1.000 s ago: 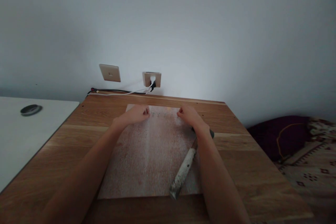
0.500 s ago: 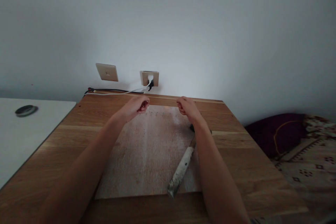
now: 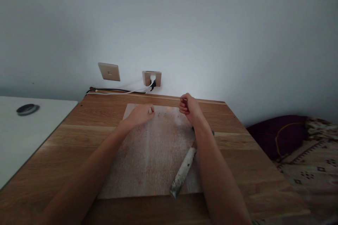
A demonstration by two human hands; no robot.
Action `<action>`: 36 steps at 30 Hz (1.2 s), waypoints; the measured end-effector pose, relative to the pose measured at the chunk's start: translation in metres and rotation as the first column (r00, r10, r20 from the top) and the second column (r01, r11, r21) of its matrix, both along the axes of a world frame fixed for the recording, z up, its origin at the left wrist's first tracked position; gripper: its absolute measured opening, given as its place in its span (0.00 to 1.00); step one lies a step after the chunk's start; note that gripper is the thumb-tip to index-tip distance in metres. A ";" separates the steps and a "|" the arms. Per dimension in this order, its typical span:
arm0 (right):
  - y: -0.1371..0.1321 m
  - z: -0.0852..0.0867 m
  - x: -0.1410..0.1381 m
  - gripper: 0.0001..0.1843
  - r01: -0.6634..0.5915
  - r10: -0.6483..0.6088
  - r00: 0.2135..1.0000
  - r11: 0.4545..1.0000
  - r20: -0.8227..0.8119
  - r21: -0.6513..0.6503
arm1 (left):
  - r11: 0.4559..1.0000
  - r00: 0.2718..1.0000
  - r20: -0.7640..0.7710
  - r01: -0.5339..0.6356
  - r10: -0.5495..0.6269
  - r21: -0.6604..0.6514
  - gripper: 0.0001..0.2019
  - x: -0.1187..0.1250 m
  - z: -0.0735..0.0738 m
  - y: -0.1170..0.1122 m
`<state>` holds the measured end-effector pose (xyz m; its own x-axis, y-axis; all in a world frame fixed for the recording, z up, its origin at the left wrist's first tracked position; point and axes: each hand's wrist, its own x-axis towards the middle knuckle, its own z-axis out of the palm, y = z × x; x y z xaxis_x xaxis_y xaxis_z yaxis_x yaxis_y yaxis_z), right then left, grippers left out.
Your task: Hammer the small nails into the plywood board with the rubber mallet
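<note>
My left hand (image 3: pixel 141 114) is low over the far left part of a pale, worn board (image 3: pixel 148 154), thumb and forefinger brought together in a pinch. Whatever sits between those fingertips is too small to make out. Near the board's far right corner, my right hand (image 3: pixel 189 108) is raised with its fingers curled closed; its contents, if any, are hidden. A hammer (image 3: pixel 183 172) with a whitish, dark-stained handle lies slantwise on the board's right side. My right forearm covers part of its head. Several tiny dark specks dot the board near its far edge.
The board rests on a wooden tabletop (image 3: pixel 245 168) against a wall. Cables (image 3: pixel 118 91) run along the back edge to a wall socket (image 3: pixel 152 78). Left is a white surface (image 3: pixel 34 137) with a round dark object (image 3: pixel 27 109). Patterned cloth (image 3: pixel 311 172) and a purple cushion (image 3: pixel 280 135) are right.
My left hand has come down and slightly right over the board, its fist loosening into a pinch. The right hand has turned upward, fingers still curled. The hammer stays in place.
</note>
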<state>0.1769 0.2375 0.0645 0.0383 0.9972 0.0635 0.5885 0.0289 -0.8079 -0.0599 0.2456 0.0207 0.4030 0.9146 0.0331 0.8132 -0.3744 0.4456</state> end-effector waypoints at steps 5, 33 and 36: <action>-0.002 0.005 -0.002 0.14 -0.046 0.046 0.997 0.999 -0.058 0.005 | 0.991 0.985 -0.143 0.106 -0.093 0.084 0.10 0.001 0.002 -0.004; -0.009 -0.026 -0.047 0.20 -0.168 0.170 0.935 0.985 0.312 -0.031 | 0.636 -0.212 0.604 0.360 0.768 -0.683 0.16 0.015 0.021 -0.001; -0.018 -0.030 -0.055 0.11 -0.189 0.201 0.874 0.979 0.442 -0.071 | 0.645 -0.217 0.610 0.338 0.762 -0.686 0.15 0.018 0.025 -0.004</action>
